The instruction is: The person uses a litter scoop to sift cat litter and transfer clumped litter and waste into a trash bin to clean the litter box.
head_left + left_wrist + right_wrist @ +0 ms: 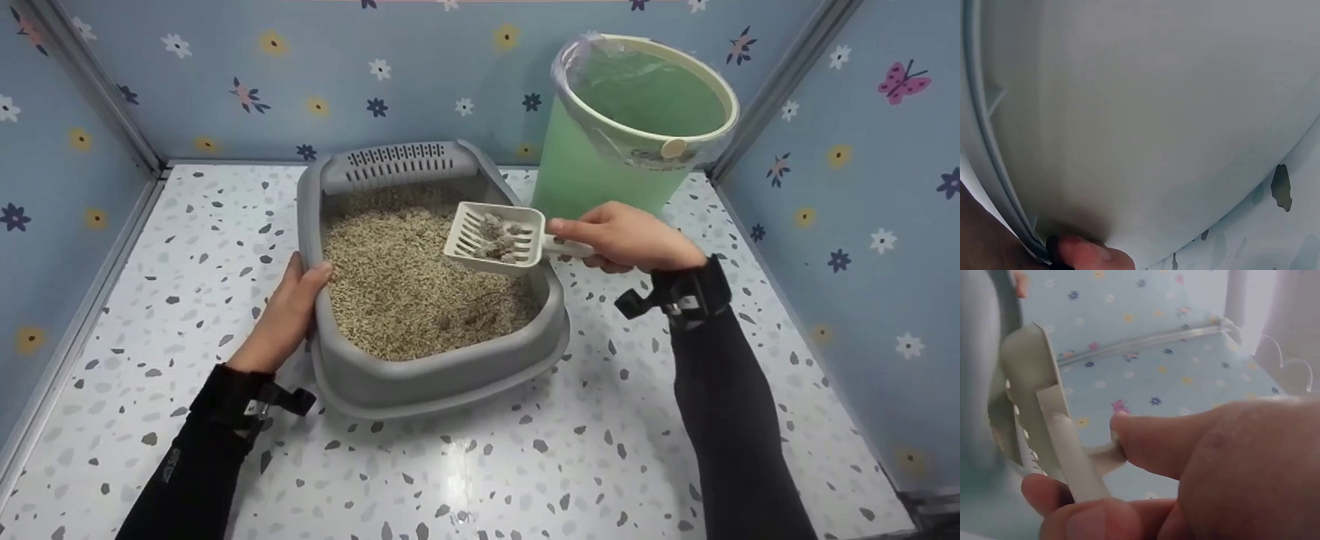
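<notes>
A grey litter box (442, 375) full of tan pellet litter (405, 277) sits on the speckled surface. My left hand (281, 311) grips its left rim, thumb over the edge and fingers tucked underneath. In the left wrist view, a fingertip (1095, 256) shows below the box's outer wall (1145, 112). The handle of a cream slotted litter scoop (495, 262) is in my right hand (630, 236), thumb on top. Greyish clumps (495, 234) lie in the scoop, held above the box's right side. In the right wrist view, the scoop (1033, 365) is seen from behind its handle.
A green bin (577, 161) with a cream rim and a clear plastic liner (600, 64) stands behind the box to the right. Flower-patterned panels (420, 82) enclose the back and both sides. Darker litter (480, 315) lies near the box's front.
</notes>
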The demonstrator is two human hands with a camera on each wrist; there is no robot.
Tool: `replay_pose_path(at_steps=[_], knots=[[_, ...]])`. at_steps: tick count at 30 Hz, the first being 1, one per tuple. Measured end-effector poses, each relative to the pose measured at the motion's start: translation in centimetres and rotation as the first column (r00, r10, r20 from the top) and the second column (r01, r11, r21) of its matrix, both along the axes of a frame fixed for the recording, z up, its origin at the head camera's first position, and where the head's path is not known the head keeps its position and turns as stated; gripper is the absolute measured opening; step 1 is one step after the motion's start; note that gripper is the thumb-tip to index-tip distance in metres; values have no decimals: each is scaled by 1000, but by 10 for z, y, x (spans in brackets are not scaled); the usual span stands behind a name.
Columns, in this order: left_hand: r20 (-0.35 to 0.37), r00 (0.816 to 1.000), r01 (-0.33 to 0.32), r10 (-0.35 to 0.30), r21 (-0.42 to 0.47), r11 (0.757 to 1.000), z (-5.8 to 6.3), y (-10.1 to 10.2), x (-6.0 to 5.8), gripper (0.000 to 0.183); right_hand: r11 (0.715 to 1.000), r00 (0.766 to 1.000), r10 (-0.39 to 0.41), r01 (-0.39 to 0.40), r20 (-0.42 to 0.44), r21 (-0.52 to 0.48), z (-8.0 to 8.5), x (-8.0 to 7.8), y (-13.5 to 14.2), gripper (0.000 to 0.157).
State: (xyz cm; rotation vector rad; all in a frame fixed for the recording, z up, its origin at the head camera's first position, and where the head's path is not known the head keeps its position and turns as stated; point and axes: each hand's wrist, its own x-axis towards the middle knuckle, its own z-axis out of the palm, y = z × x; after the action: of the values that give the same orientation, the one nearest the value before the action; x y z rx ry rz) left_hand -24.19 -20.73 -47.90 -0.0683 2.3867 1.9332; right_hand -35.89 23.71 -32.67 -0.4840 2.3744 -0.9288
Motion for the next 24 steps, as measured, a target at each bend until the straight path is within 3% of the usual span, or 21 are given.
replay_pose_path(at_steps=[5,11,17,24], knots=[[-7,1000,-11,11,-8,1000,4,-5,-1,94,999,999,42,-42,-31,3,-1,-6,-26,69],[-24,1000,10,-11,-23,1000,9,-1,-5,94,1000,1000,-14,14,-21,16,6,2,0,65],[0,1000,-5,5,-36,999,12,-5,-7,97,1000,998,27,-28,-57,-12,5,-6,-23,68],[52,998,19,-17,-43,999,7,-4,-5,99,1000,1000,9,-8,7,-20,3,5,13,57]])
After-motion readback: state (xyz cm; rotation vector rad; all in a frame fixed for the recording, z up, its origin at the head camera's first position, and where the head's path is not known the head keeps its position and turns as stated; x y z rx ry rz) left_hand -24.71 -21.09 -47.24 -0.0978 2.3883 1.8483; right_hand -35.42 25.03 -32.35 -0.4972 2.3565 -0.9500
